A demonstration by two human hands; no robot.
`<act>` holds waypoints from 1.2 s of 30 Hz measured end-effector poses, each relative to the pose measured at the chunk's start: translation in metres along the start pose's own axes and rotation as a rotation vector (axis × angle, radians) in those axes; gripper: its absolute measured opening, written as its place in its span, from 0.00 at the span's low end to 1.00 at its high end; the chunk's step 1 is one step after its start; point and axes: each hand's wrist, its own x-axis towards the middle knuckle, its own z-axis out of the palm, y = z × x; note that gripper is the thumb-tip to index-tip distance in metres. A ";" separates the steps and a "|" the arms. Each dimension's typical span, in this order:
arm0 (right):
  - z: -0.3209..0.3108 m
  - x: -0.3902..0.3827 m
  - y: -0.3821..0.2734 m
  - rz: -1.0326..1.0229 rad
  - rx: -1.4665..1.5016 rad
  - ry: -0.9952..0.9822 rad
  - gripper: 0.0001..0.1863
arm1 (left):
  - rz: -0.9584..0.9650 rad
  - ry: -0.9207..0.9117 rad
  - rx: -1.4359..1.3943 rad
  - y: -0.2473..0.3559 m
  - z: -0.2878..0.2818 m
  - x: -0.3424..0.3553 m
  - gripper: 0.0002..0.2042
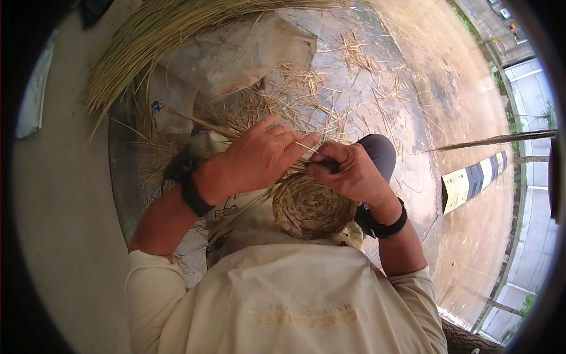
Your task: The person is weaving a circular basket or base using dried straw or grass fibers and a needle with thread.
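Note:
A round coiled straw basket point(312, 206), its spiral of straw facing up, sits in my lap against my shirt. My left hand point(259, 150) is closed around a bundle of straw point(203, 122) at the basket's far edge, its index finger reaching towards my right hand. In my right hand point(349, 171) is an awl point(309, 149): a thin, pale metal shaft slants up and left from a dark part between the fingers. The shaft's tip lies by the left fingertips; whether it touches the straw I cannot tell.
A large sheaf of long straw point(177, 35) lies at the far left, beside a crumpled translucent plastic sheet point(236, 56). Loose straw bits point(356, 53) litter the grey ground mat. To the right stands a black-and-pale striped block point(474, 180), with a thin dark pole point(495, 140) across it.

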 end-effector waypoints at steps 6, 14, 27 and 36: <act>-0.002 -0.003 0.014 -0.195 -0.257 0.017 0.08 | -0.119 -0.376 -0.177 -0.006 -0.005 0.006 0.12; -0.003 -0.006 0.019 -0.471 -0.460 0.073 0.10 | -0.245 -0.416 -0.371 0.008 -0.021 0.001 0.13; 0.002 -0.029 0.053 -0.481 -0.400 0.217 0.12 | -0.236 0.036 -0.287 0.052 0.027 -0.006 0.09; -0.055 -0.042 0.071 -0.142 1.371 0.238 0.14 | -0.287 0.025 -0.385 0.057 0.016 -0.001 0.10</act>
